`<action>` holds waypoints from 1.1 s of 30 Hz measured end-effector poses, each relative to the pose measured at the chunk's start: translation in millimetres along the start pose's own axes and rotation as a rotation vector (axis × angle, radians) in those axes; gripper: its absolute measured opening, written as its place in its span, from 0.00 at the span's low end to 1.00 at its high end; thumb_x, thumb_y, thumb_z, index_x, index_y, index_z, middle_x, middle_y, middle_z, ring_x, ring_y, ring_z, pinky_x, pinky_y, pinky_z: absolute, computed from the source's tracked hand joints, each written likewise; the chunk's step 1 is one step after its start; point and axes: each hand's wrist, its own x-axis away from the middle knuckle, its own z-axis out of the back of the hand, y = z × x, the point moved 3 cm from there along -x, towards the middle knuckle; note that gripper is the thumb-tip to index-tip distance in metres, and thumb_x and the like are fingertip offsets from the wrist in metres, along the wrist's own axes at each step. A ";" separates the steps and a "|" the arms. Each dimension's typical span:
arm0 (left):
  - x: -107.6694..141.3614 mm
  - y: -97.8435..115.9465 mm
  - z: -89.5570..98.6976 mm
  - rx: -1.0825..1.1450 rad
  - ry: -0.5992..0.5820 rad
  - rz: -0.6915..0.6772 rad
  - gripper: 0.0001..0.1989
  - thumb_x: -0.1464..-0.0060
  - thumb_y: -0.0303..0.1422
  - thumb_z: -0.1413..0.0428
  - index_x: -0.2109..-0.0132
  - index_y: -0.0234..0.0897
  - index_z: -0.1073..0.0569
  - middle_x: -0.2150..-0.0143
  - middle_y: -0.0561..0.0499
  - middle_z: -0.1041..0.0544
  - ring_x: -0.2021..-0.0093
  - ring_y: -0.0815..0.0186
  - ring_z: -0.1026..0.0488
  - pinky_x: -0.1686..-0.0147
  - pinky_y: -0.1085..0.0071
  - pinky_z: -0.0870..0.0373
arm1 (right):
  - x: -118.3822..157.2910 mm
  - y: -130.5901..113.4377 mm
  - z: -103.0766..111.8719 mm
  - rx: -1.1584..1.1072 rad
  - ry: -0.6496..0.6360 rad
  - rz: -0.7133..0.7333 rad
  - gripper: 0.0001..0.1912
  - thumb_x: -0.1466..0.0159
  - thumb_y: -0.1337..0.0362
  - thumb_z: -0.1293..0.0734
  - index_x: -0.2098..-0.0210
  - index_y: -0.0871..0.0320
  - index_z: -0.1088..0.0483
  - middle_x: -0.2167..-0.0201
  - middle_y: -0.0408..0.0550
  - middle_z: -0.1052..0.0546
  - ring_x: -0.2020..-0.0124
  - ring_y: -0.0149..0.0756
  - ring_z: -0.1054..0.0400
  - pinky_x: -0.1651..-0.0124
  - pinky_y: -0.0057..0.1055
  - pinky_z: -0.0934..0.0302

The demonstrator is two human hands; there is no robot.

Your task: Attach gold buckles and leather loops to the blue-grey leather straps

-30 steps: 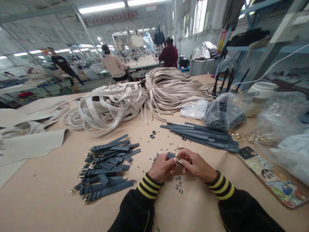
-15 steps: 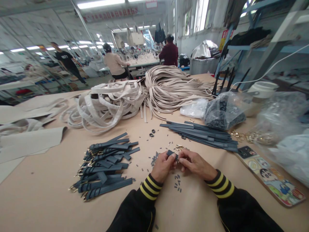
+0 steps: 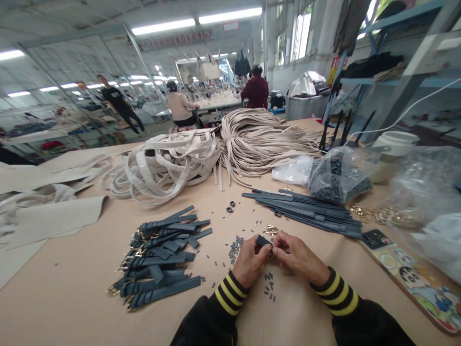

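A short dark blue strap point(image 3: 263, 240) is gripped between the thumb and fingers of my left hand point(image 3: 251, 259). My right hand point(image 3: 296, 254) pinches at the strap's right end, where the fingertips hide most detail. Small dark oblong pieces lie below the hands point(image 3: 269, 284), and a pile of the same small pieces point(image 3: 236, 247) is beside my left hand. Just beyond my fingers sit gold buckles point(image 3: 271, 229). To the left lies a heap of dark blue straps with gold buckles point(image 3: 162, 259).
Long flat blue strips point(image 3: 306, 211) lie beyond my right hand, near a phone in a cartoon case point(image 3: 410, 278). Beige strap bundles point(image 3: 255, 142) and webbing loops point(image 3: 169, 163) stand at the back. A clear bag point(image 3: 338, 175) holds dark pieces. Other people work beyond the table.
The view has shifted slightly, so the table's contents appear lower and farther right. Both hands stay together at the strap, its dark end now showing more above my left thumb.
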 end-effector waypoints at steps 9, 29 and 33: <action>1.1 4.7 -0.4 0.025 0.025 -0.056 0.08 0.52 0.34 0.48 0.68 0.31 0.32 0.74 0.51 0.30 0.75 0.70 0.36 0.74 0.75 0.40 | -5.4 10.5 -10.5 -0.100 0.064 -0.046 0.04 0.42 0.68 0.43 0.73 0.57 0.44 0.82 0.37 0.35 0.83 0.25 0.38 0.80 0.22 0.44; 0.5 -17.3 0.1 0.140 0.224 0.034 0.11 0.61 0.31 0.43 0.66 0.34 0.33 0.70 0.51 0.31 0.67 0.67 0.36 0.65 0.73 0.39 | -10.1 15.9 -9.7 -0.411 -0.145 -0.070 0.18 0.46 0.50 0.36 0.74 0.57 0.46 0.79 0.40 0.31 0.75 0.30 0.34 0.73 0.24 0.44; -4.3 -16.3 -1.0 0.322 0.086 0.019 0.14 0.60 0.36 0.43 0.66 0.32 0.32 0.71 0.51 0.31 0.69 0.67 0.35 0.67 0.72 0.39 | -7.6 10.5 -10.0 -0.378 -0.188 -0.054 0.14 0.44 0.54 0.37 0.72 0.57 0.43 0.76 0.42 0.29 0.73 0.31 0.34 0.72 0.23 0.43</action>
